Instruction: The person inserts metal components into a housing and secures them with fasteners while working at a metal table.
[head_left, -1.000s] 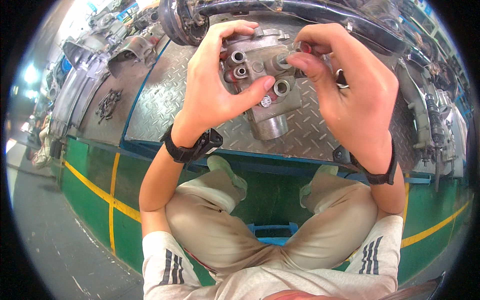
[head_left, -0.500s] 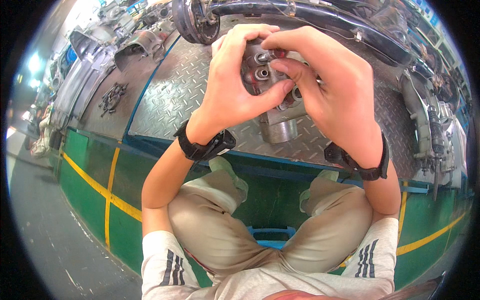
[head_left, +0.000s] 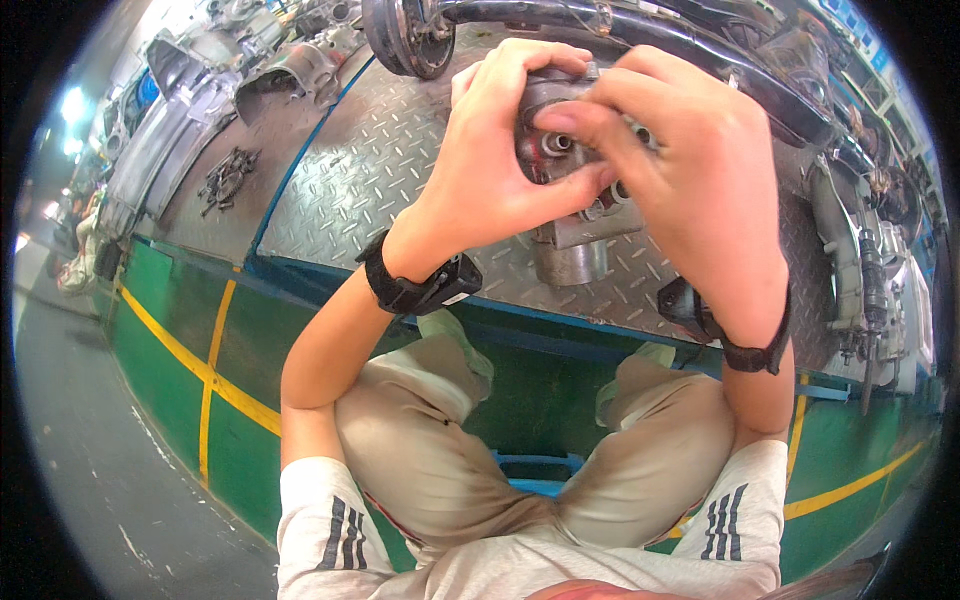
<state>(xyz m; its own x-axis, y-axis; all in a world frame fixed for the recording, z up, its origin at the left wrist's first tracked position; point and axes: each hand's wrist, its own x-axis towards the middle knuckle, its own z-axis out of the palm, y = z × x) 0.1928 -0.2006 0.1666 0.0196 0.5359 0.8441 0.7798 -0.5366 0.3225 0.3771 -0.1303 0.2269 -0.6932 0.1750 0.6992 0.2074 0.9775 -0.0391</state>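
On the patterned steel plate point(head_left: 345, 165) stands a grey metal housing point(head_left: 603, 233) with round ports, red marks and a short smooth cylinder point(head_left: 573, 263) at its near end. My left hand point(head_left: 500, 165) is wrapped around its left side, fingers over the far edge and thumb reaching across the front. Above the housing my right hand point(head_left: 700, 165) bends over the ports, its thumb and fingers curled together near the top. Whatever lies between those fingertips is hidden. One open port point(head_left: 557, 143) shows between the two hands.
Behind the housing runs a long black axle tube point(head_left: 530, 12) with a round drum point(head_left: 410, 40). A pile of dark bolts point(head_left: 229, 180) lies at left, near large grey castings point(head_left: 165, 140). More metal parts point(head_left: 860, 260) line the right edge. A blue stool point(head_left: 540, 475) is beneath me.
The hands and housing appear slightly further right, along with some shift of the whole view. My right thumb and fingers have shifted across the top ports, now covering an upper fitting that showed before.
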